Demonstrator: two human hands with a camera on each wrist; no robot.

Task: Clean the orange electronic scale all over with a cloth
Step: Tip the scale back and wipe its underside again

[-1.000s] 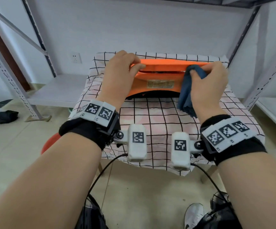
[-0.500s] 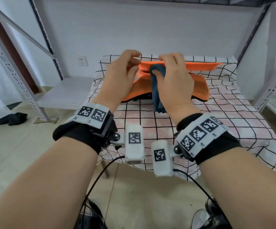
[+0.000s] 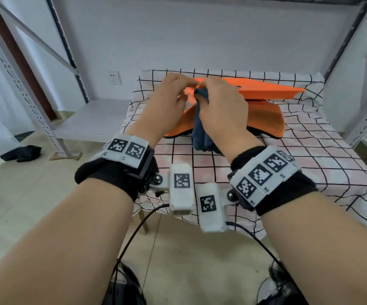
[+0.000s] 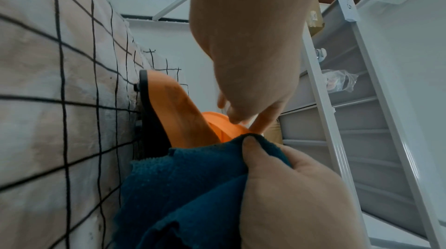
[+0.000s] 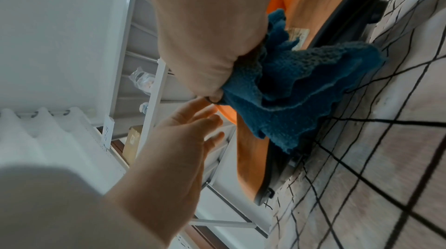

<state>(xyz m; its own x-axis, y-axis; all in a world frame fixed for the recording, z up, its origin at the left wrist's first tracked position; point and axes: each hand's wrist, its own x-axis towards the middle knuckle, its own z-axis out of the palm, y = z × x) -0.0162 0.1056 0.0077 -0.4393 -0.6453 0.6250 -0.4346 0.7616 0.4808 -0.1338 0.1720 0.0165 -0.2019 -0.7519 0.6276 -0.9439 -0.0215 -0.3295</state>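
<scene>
The orange scale (image 3: 266, 115) stands on the checked tablecloth (image 3: 310, 161), its flat platter tilted up toward me. My right hand (image 3: 202, 93) grips a bunched dark blue cloth (image 3: 200, 137) and presses it on the platter's left end; the cloth's loose part hangs over the body. In the left wrist view the thumb pinches the cloth (image 4: 193, 186) against the scale (image 4: 173, 104). My left hand (image 3: 189, 89) sits right beside it. Its nearly straight fingers (image 5: 212, 119) touch the platter's left corner. The scale's display side is hidden.
A metal rack upright (image 3: 358, 119) stands close on the right and another (image 3: 24, 84) on the left, with a low white shelf (image 3: 94, 119) beside the table. The wall is just behind the table. A dark rag (image 3: 22, 153) lies on the floor at left.
My right hand has slid the cloth leftward along the platter's near edge, from its right end to beside my left hand. The left hand has stayed at the left corner.
</scene>
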